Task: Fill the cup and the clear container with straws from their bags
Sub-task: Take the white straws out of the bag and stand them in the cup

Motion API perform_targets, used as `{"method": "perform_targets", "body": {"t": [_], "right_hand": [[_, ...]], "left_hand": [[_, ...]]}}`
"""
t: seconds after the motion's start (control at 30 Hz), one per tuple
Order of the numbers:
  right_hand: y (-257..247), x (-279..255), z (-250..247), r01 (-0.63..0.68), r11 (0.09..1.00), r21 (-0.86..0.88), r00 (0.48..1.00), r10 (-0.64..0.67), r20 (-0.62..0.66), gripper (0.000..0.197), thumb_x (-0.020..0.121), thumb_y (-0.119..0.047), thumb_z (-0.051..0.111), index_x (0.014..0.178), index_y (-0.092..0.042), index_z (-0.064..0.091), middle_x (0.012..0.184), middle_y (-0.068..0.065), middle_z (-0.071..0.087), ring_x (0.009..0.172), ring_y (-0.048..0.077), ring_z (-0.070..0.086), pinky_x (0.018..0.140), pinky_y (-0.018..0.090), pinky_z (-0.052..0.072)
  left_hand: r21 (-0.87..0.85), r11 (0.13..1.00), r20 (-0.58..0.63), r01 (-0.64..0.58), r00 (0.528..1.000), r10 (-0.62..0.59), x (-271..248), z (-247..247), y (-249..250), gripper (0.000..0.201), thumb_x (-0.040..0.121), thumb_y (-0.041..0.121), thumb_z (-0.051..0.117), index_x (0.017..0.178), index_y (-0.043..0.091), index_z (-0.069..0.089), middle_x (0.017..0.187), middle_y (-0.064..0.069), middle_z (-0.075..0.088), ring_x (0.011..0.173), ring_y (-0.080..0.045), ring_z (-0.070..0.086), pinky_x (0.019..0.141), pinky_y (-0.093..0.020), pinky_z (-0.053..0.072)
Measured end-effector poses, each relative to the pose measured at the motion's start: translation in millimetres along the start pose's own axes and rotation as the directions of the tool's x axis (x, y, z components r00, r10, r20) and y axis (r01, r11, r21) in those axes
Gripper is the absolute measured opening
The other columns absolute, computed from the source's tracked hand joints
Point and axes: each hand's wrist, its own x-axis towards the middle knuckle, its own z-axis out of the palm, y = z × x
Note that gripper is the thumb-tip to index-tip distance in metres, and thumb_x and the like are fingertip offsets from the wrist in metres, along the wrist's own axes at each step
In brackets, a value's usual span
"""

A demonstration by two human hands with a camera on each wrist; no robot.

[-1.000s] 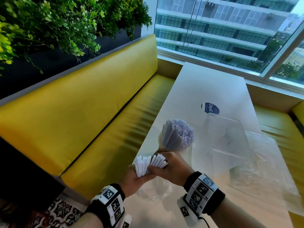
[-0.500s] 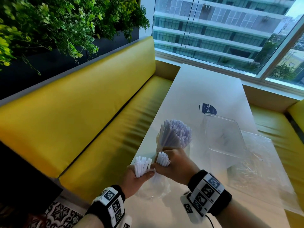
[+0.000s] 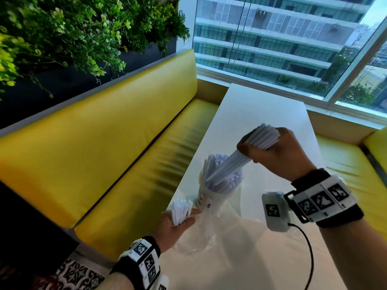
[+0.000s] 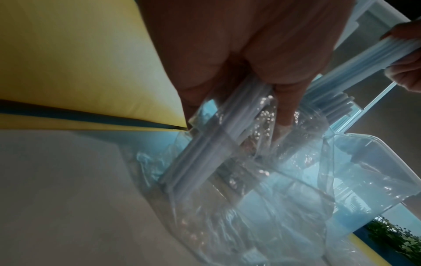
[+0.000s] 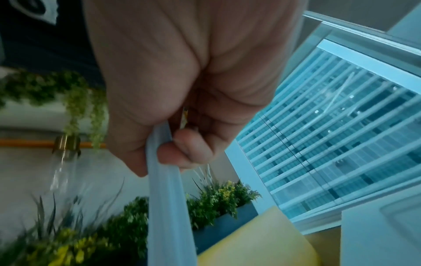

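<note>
A paper cup packed with white straws stands near the table's left edge. My right hand grips a slanted bundle of white straws above the cup, its lower ends down among the cup's straws. My left hand holds the remaining straws through the mouth of a clear plastic bag. The left wrist view shows those straws inside the bag and the clear container just beyond. In the right wrist view my fingers curl round the bundle.
The white table runs towards a window. A yellow bench lies along its left side, another yellow seat on the right. Green plants hang over the left bench's back.
My right hand has drawn a bundle of straws out of the bag and lifted it up and to the right over the cup. The left hand has stayed holding the remaining straws.
</note>
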Motion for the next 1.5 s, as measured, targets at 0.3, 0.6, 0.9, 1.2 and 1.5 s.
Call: {"method": "perform_targets", "body": {"t": [0.3, 0.6, 0.9, 1.2, 1.5], "right_hand": [[45, -10, 60, -0.154, 0.966, -0.208, 0.98, 0.176, 0.093, 0.025, 0.074, -0.026, 0.084, 0.095, -0.017, 0.073, 0.09, 0.001, 0.071, 0.077, 0.013, 0.064, 0.073, 0.026, 0.049], [37, -27, 80, 0.169, 0.879, -0.445, 0.981, -0.109, 0.158, 0.064, 0.097, -0.055, 0.043, 0.147, -0.015, 0.041, 0.152, 0.003, 0.045, 0.141, 0.02, 0.04, 0.113, 0.042, 0.037], [44, -32, 105, 0.086, 0.811, -0.578, 0.986, 0.016, 0.169, 0.075, 0.092, -0.069, 0.037, 0.153, -0.028, 0.027, 0.163, -0.008, 0.019, 0.152, 0.017, 0.01, 0.117, 0.049, 0.01], [41, -8, 119, -0.116, 0.817, -0.565, 0.985, 0.167, 0.039, 0.033, 0.097, -0.05, 0.044, 0.127, -0.04, 0.053, 0.131, -0.014, 0.061, 0.123, 0.023, 0.054, 0.088, 0.046, 0.041], [63, -2, 103, 0.136, 0.911, -0.39, 0.98, -0.067, 0.185, 0.042, 0.095, -0.04, 0.037, 0.119, -0.025, 0.067, 0.113, -0.004, 0.071, 0.104, 0.026, 0.063, 0.085, 0.046, 0.052]], "left_hand": [[-0.028, 0.999, 0.015, 0.026, 1.0, -0.025, 0, 0, -2, 0.067, 0.085, 0.007, 0.072, 0.073, 0.072, 0.062, 0.079, 0.044, 0.065, 0.082, 0.015, 0.065, 0.072, -0.001, 0.045], [-0.053, 0.998, 0.027, 0.033, 0.999, -0.031, 1, 2, -7, 0.044, 0.086, 0.014, 0.072, 0.092, 0.057, 0.071, 0.102, 0.025, 0.073, 0.099, -0.002, 0.069, 0.086, -0.014, 0.051], [-0.052, 0.997, 0.008, 0.049, 0.999, -0.049, 0, 3, -7, 0.057, 0.085, 0.009, 0.072, 0.081, 0.066, 0.067, 0.085, 0.039, 0.069, 0.088, 0.009, 0.067, 0.075, -0.005, 0.048], [-0.022, 0.998, 0.066, 0.066, 0.996, -0.064, -2, 1, 3, 0.066, 0.089, 0.009, 0.067, 0.075, 0.073, 0.061, 0.082, 0.045, 0.064, 0.088, 0.015, 0.063, 0.075, -0.002, 0.045], [-0.011, 0.995, 0.064, 0.102, 0.993, -0.101, -1, 1, -2, 0.045, 0.089, 0.012, 0.069, 0.081, 0.056, 0.072, 0.086, 0.041, 0.067, 0.09, 0.012, 0.065, 0.076, -0.003, 0.046]]}}
